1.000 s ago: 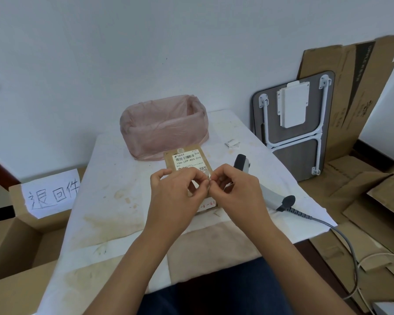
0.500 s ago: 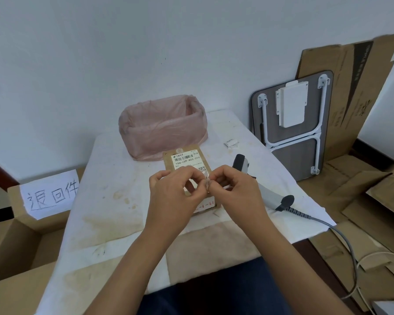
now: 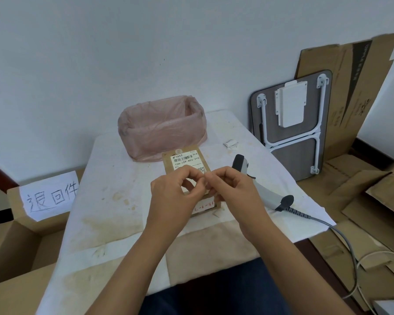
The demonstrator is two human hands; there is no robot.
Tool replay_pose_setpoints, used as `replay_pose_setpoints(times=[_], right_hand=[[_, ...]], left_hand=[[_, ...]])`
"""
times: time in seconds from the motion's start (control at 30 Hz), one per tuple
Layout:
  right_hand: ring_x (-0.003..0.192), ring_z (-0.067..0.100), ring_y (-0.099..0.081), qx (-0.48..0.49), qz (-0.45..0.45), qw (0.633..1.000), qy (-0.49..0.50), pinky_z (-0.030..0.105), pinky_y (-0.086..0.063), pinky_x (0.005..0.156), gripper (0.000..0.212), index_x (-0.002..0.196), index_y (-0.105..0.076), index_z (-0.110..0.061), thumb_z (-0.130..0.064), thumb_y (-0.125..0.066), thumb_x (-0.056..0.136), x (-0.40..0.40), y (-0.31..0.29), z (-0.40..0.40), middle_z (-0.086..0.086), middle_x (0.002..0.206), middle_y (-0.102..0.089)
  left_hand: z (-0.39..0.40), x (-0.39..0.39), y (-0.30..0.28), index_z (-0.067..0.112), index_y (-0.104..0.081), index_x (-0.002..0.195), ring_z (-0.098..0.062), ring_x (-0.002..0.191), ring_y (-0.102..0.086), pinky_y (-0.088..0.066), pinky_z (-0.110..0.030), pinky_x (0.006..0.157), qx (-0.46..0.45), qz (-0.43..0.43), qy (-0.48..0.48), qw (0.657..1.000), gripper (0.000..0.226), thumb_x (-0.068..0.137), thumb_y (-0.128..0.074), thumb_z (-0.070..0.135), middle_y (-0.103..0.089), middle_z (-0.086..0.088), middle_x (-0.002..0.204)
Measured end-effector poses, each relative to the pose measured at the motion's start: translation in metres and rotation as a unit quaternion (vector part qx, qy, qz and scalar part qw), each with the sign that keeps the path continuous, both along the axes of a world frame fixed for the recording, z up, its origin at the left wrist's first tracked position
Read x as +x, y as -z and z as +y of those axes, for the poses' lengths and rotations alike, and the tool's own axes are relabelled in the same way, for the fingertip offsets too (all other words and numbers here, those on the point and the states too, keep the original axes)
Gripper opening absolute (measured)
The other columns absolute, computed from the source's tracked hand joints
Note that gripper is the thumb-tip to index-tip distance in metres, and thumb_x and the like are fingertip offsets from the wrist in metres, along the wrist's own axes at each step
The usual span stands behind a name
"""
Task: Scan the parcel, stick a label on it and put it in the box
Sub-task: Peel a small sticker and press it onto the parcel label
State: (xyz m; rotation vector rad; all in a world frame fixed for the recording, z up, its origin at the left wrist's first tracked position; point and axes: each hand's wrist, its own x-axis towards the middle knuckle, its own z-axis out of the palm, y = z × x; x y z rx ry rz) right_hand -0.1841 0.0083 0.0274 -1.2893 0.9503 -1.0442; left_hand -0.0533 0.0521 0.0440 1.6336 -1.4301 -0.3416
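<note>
A flat brown parcel (image 3: 184,160) with a white barcode sticker lies on the white-covered table (image 3: 114,201), its near half hidden behind my hands. My left hand (image 3: 175,192) and my right hand (image 3: 232,189) meet just above it, fingertips pinched together on a small label (image 3: 204,178) that barely shows between them. The grey and black barcode scanner (image 3: 259,185) lies on the table right of my right hand, its cable running off the table edge. An open cardboard box (image 3: 14,235) with a handwritten paper sign stands on the floor at the left.
A bin lined with a pink plastic bag (image 3: 162,128) stands behind the parcel. Small white paper scraps (image 3: 230,143) lie at the back right of the table. A folded table (image 3: 291,123) and flattened cardboard (image 3: 350,87) lean against the wall at the right.
My hands stay pinched together over the parcel; only the fingers have shifted slightly. Parcel and scanner have not moved.
</note>
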Motion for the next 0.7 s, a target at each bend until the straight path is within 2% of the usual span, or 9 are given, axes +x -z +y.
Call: replay_pose_setpoints(times=[0.1, 0.2, 0.23, 0.27, 0.4, 0.47, 0.57, 0.63, 0.7], right_hand=[[0.068, 0.008, -0.063, -0.009, 0.004, 1.000, 0.005, 0.026, -0.051, 0.065, 0.012, 0.087, -0.071, -0.010, -0.022, -0.068, 0.088, -0.0001, -0.0004, -0.0005, 0.003, 0.075, -0.071], [0.067, 0.009, -0.063, -0.015, 0.001, 1.000, 0.009, 0.027, -0.050, 0.065, 0.010, 0.085, -0.071, -0.011, -0.020, -0.068, 0.087, -0.0005, -0.0003, -0.0015, 0.002, 0.074, -0.071], [0.067, 0.009, -0.063, -0.014, -0.004, 1.000, 0.008, 0.026, -0.050, 0.064, 0.010, 0.086, -0.071, -0.010, -0.019, -0.068, 0.088, -0.0005, -0.0001, -0.0016, 0.002, 0.073, -0.070], [0.066, 0.009, -0.063, -0.014, -0.008, 1.000, 0.007, 0.026, -0.050, 0.064, 0.010, 0.086, -0.071, -0.009, -0.019, -0.068, 0.088, -0.0003, 0.0000, -0.0016, 0.002, 0.072, -0.070], [0.070, 0.011, -0.063, -0.011, -0.010, 1.000, 0.009, 0.025, -0.052, 0.066, 0.010, 0.086, -0.071, -0.010, -0.019, -0.067, 0.088, 0.0002, -0.0010, -0.0028, 0.002, 0.073, -0.071], [0.070, 0.009, -0.063, -0.004, -0.012, 1.000, 0.008, 0.022, -0.051, 0.065, 0.009, 0.085, -0.071, -0.011, -0.019, -0.067, 0.088, 0.0011, -0.0023, -0.0036, 0.001, 0.072, -0.070], [0.068, 0.006, -0.062, 0.013, -0.019, 1.000, 0.011, 0.017, -0.049, 0.060, 0.008, 0.083, -0.069, -0.013, -0.018, -0.066, 0.089, 0.0032, -0.0027, -0.0049, -0.002, 0.070, -0.070], [0.067, 0.006, -0.061, 0.030, -0.028, 0.999, 0.018, 0.017, -0.048, 0.060, 0.010, 0.081, -0.069, -0.014, -0.017, -0.065, 0.090, 0.0039, -0.0016, -0.0061, -0.003, 0.069, -0.070], [0.068, 0.007, -0.060, 0.048, -0.034, 0.998, 0.025, 0.018, -0.049, 0.061, 0.011, 0.081, -0.068, -0.014, -0.018, -0.064, 0.090, 0.0036, 0.0000, -0.0075, -0.003, 0.070, -0.069]], left_hand=[[-0.0017, 0.0000, 0.0014, 0.030, -0.064, 0.073, 0.006, 0.077, -0.063, -0.050, -0.029, 0.074, 0.007, 0.007, -0.005, 1.000, 0.013, 0.087, -0.066, 0.030, -0.064, 0.032, 0.084], [-0.0027, 0.0003, 0.0022, 0.030, -0.065, 0.074, 0.006, 0.075, -0.062, -0.048, -0.012, 0.057, 0.027, 0.041, -0.009, 0.999, 0.013, 0.088, -0.066, 0.029, -0.068, 0.017, 0.073], [-0.0029, 0.0005, 0.0022, 0.030, -0.066, 0.075, 0.006, 0.074, -0.062, -0.048, -0.011, 0.054, 0.035, 0.062, -0.010, 0.997, 0.013, 0.088, -0.066, 0.028, -0.068, 0.016, 0.073], [-0.0032, 0.0011, 0.0025, 0.029, -0.067, 0.075, 0.005, 0.072, -0.062, -0.050, -0.013, 0.054, 0.042, 0.084, -0.010, 0.996, 0.013, 0.088, -0.066, 0.029, -0.069, 0.016, 0.073], [-0.0053, 0.0050, 0.0034, 0.029, -0.069, 0.076, -0.005, 0.074, -0.065, -0.060, -0.037, 0.070, 0.066, 0.167, -0.010, 0.984, 0.010, 0.085, -0.066, 0.029, -0.071, 0.011, 0.077], [-0.0057, 0.0049, 0.0021, 0.028, -0.071, 0.078, -0.011, 0.078, -0.066, -0.057, -0.039, 0.075, 0.075, 0.209, -0.010, 0.975, 0.008, 0.085, -0.067, 0.028, -0.073, 0.003, 0.083], [-0.0058, 0.0049, -0.0001, 0.020, -0.072, 0.080, -0.007, 0.074, -0.062, -0.053, -0.027, 0.072, 0.072, 0.257, -0.011, 0.964, 0.008, 0.086, -0.067, 0.023, -0.074, -0.005, 0.089], [-0.0060, 0.0067, -0.0016, 0.016, -0.071, 0.083, -0.002, 0.070, -0.061, -0.050, -0.017, 0.068, 0.069, 0.280, -0.010, 0.958, 0.009, 0.087, -0.066, 0.021, -0.074, -0.001, 0.086], [-0.0069, 0.0098, -0.0018, 0.013, -0.071, 0.083, -0.002, 0.069, -0.060, -0.047, -0.013, 0.066, 0.069, 0.307, -0.011, 0.949, 0.009, 0.088, -0.065, 0.019, -0.072, 0.003, 0.082]])
